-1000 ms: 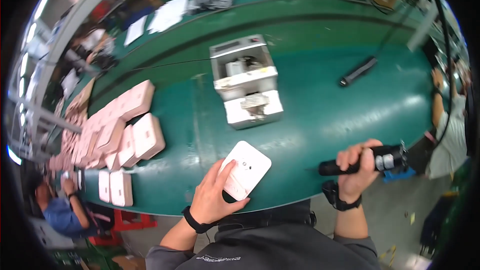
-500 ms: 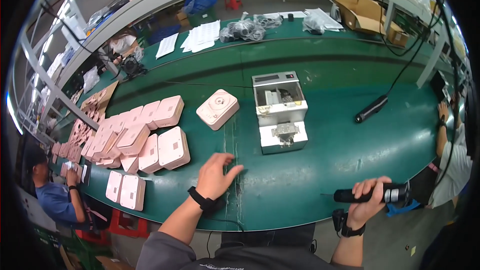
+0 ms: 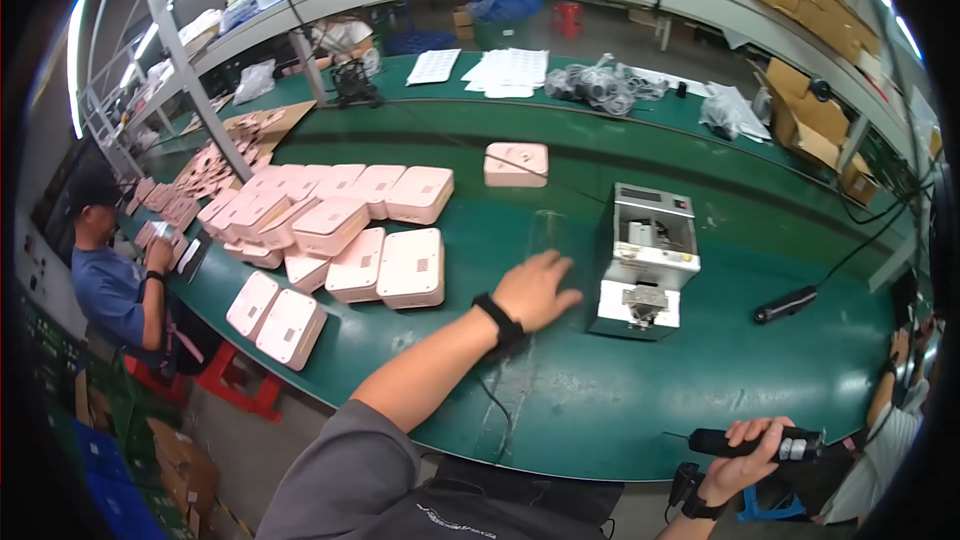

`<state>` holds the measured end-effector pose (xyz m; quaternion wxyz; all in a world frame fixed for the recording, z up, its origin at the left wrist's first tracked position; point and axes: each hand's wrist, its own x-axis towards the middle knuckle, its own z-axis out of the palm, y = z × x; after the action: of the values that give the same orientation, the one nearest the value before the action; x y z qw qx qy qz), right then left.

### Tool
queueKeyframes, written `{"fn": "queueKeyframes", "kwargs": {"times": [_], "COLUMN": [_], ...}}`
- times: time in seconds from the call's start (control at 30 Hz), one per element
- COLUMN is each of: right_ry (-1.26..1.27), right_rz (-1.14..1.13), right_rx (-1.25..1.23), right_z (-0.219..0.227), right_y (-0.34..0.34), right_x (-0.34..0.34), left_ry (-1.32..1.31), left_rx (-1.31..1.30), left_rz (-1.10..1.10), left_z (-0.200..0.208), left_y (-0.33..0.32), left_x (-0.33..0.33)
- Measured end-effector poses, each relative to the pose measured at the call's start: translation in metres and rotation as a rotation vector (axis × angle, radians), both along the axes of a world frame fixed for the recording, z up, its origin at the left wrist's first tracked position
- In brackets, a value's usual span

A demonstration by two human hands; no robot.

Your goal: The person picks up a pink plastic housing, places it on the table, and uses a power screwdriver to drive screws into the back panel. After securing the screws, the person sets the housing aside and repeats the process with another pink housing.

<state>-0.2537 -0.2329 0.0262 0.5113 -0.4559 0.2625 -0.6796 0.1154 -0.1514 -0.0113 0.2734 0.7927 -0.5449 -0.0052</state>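
Power screwdriver, black, one of them in use, and it sits in the right grip over the near right edge of the green tabletop, thin bit pointing left! Fingers wrap snugly around its barrel on that side. Over to the left grip: nothing in it, fingers loosely spread, out over the middle of the tabletop just left of one grey-and-white machine; whether the fingertips touch down, I cannot tell. One black wristband circles the left wrist, and another black band the right.

Now the pink boxes! One single pink box lies alone beyond the left hand, two paired boxes lie side by side at the near left, and behind them comes the big pile, ten or more, some overlapping, so an exact count is beyond me. Past that, many small pink pieces are spread at the far left, too many to number.

Right of the machine lies one more black handheld tool on its cable. And at the left end, one co-worker in a blue shirt sits by the tabletop
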Motion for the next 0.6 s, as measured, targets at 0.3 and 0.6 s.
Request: {"fn": "queueKeyframes", "kwargs": {"times": [0.3, 0.6], "right_ry": [-0.016, -0.049], "right_rz": [0.004, 0.061], "right_rx": [0.103, 0.2], "right_z": [0.003, 0.016], "right_y": [-0.011, -0.029], "right_x": [0.0, 0.028], "left_ry": [-0.535, -0.236], "left_rx": [0.075, 0.227], "left_rz": [0.524, -0.264], "left_z": [0.03, 0.052], "left_y": [0.147, 0.135], "left_x": [0.027, -0.044]}}
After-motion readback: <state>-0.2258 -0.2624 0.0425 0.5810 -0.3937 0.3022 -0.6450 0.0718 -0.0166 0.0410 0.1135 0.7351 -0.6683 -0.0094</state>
